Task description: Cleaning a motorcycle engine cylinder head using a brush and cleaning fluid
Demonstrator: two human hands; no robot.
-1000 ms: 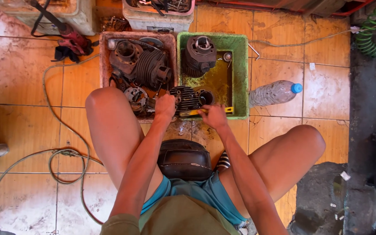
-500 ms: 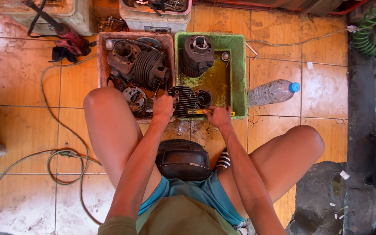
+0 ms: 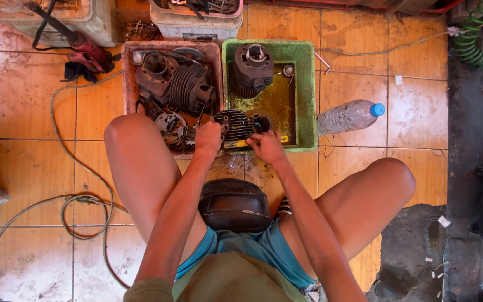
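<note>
A dark finned engine cylinder head [image 3: 242, 124] lies at the near edge of the green tray [image 3: 308, 89]. My left hand [image 3: 208, 137] grips its left side. My right hand [image 3: 266, 147] presses a yellow-handled brush [image 3: 279, 139] against the part's near right side. A black finned cylinder [image 3: 252, 70] stands at the far end of the green tray, above yellowish liquid. The brown tray [image 3: 128, 72] to the left holds a large finned engine block [image 3: 177, 85] and several smaller metal parts.
A clear plastic bottle with a blue cap [image 3: 349, 116] lies right of the green tray. A hose [image 3: 79, 201] loops over the orange tiles at left. Two dirty tubs [image 3: 194, 19] stand at the back. A dark low stool [image 3: 234, 204] sits between my knees.
My right hand has shifted slightly toward me along the cylinder head with the brush. My left hand has stayed on the part.
</note>
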